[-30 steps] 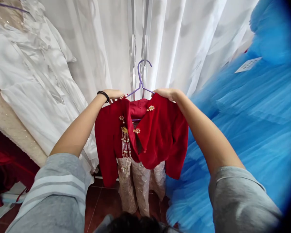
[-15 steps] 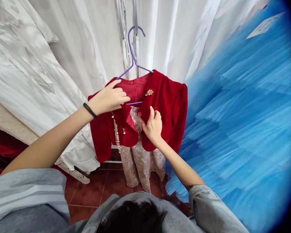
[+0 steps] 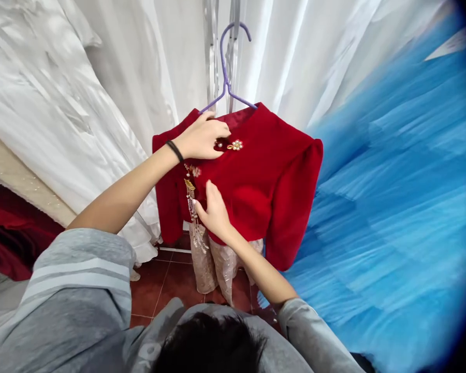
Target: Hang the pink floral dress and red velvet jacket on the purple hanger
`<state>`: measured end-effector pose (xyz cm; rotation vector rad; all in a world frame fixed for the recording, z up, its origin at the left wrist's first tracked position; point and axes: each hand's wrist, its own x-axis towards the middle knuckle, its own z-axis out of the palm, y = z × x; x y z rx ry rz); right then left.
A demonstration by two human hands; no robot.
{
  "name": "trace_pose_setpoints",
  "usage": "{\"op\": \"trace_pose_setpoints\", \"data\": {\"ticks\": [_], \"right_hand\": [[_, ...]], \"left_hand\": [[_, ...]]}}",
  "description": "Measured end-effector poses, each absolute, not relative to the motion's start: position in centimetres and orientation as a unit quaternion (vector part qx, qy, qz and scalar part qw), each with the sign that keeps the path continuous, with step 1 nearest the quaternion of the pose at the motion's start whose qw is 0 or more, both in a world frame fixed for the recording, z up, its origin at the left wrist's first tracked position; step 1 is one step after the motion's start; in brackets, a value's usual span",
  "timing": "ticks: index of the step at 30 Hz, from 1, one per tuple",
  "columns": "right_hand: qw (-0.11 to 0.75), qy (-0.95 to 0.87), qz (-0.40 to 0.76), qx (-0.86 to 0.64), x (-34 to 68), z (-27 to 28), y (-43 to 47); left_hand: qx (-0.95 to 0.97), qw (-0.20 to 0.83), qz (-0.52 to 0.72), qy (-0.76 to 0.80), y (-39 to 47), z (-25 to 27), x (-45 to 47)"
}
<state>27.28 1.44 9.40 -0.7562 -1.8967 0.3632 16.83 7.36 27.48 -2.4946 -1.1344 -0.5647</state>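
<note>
Since the earlier frame, the red velvet jacket (image 3: 256,181) has been drawn shut across its front, so the lining is covered, and the right hand (image 3: 214,210) has shifted to the front edge. The jacket is hung on a purple hanger (image 3: 227,77). Its collar is gripped by the left hand (image 3: 202,139), beside a pearl brooch (image 3: 235,145). The front edge is pinched by the right hand, next to a gold bead tassel (image 3: 192,207). Beige embroidered trousers (image 3: 213,264) are seen beneath the jacket, white curtains (image 3: 140,77) behind it, and blue tulle (image 3: 392,207) to its right.
</note>
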Motion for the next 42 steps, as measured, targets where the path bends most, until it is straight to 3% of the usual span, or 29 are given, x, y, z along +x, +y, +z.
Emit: {"op": "trace_pose_setpoints", "data": {"ticks": [3,6,9,11,12,15,19,21,26,28,31,33,38,42], "right_hand": [[0.462,-0.822,0.172,-0.285,25.7,6.7,3.4],[0.475,-0.829,0.167,-0.242,27.3,4.3,2.4],[0.623,-0.693,0.168,-0.321,31.7,0.5,0.8],[0.734,-0.457,0.243,-0.441,35.5,-2.5,1.1],[0.745,-0.338,0.335,-0.468,37.4,-3.9,1.7],[0.646,-0.217,0.599,-0.420,41.9,-6.6,4.3],[0.587,-0.144,0.751,-0.265,43.7,-8.3,5.0],[0.601,-0.136,0.749,-0.245,43.3,-9.7,4.2],[0.578,-0.154,0.753,-0.272,40.8,-12.9,2.6],[0.554,-0.190,0.765,-0.268,39.2,-12.5,2.2],[0.452,-0.322,0.792,-0.253,35.4,-10.3,1.6],[0.408,-0.375,0.795,-0.247,32.5,-8.7,1.8],[0.431,-0.350,0.781,-0.285,28.0,-7.9,3.8],[0.479,-0.330,0.750,-0.315,28.0,-9.1,4.1]], "left_hand": [[-0.859,0.168,-0.290,-0.387,4.9,25.6,17.9],[-0.826,0.231,-0.293,-0.423,3.0,22.0,17.9],[-0.790,0.281,-0.275,-0.471,2.8,18.4,16.4],[-0.769,0.260,-0.281,-0.512,3.0,17.2,15.3],[-0.765,0.228,-0.282,-0.533,3.1,17.2,14.9],[-0.765,0.076,-0.306,-0.561,2.7,18.9,14.5],[-0.795,-0.172,-0.336,-0.476,2.3,22.8,14.1],[-0.787,-0.227,-0.333,-0.467,2.5,23.7,13.4],[-0.755,-0.051,-0.365,-0.543,4.0,22.5,12.0],[-0.761,-0.094,-0.375,-0.521,4.1,22.0,11.6],[-0.749,-0.203,-0.386,-0.499,3.5,21.9,11.2],[-0.736,-0.220,-0.395,-0.504,3.0,22.1,11.0],[-0.725,-0.082,-0.436,-0.526,2.2,21.8,11.2],[-0.723,-0.054,-0.424,-0.543,2.6,20.6,11.6]]}}
